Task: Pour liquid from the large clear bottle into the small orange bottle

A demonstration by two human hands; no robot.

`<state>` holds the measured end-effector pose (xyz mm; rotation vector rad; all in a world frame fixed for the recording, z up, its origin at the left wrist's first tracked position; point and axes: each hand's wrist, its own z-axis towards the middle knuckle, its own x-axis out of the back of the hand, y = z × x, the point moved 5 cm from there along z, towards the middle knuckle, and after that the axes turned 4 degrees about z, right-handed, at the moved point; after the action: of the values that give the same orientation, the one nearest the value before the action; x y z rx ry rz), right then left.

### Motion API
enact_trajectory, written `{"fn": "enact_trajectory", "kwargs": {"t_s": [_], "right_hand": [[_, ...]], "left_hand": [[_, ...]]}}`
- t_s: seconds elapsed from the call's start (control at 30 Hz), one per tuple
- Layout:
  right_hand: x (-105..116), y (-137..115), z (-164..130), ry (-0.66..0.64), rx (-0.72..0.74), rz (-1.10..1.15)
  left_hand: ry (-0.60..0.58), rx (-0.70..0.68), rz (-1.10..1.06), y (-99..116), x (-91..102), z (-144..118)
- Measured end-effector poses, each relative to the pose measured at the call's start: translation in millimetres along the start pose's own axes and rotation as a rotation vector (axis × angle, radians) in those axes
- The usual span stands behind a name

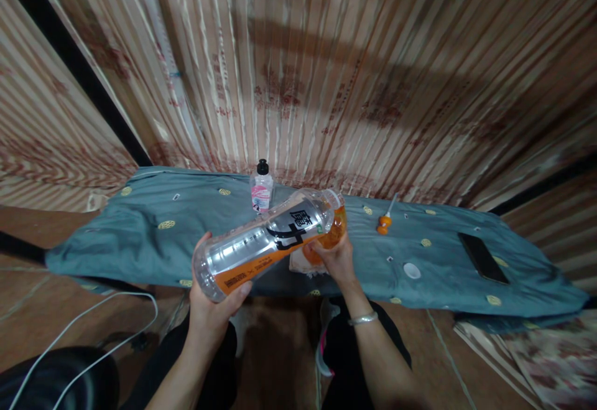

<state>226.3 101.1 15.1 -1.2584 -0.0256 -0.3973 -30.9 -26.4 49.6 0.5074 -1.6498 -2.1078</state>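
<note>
**Head view: large bottle (265,242) tilted at orange bottle (336,226)**

Left hand (209,307): clamped around the base of the large bottle, thumb on the near side. The large bottle lies aslant above the table (135,229), base at near left, neck at far right. Its label is silver and orange.

Right hand (336,257): closed around the orange bottle, which sits at the large bottle's neck and is partly hidden by it. Whether the two mouths touch cannot be told. A white cloth (302,265) lies below.

Surrounding items: a soap bottle (262,193) stands upright at the far edge. To the right lie an orange nozzle (384,223), a white disc (411,270) and, farthest right, a phone (482,257).
</note>
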Motion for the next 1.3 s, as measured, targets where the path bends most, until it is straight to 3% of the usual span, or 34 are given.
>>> {"fn": "enact_trajectory", "kwargs": {"t_s": [0.93,1.3], "right_hand": [[-0.1,2.8,0.5,0.009,0.001,-0.011],[-0.2,3.5,0.3,0.028,-0.001,-0.025]], "left_hand": [[-0.024,-0.061,0.005,-5.8,2.0,2.2],[0.003,-0.02,-0.017,-0.2,-1.3,-0.3]]}}
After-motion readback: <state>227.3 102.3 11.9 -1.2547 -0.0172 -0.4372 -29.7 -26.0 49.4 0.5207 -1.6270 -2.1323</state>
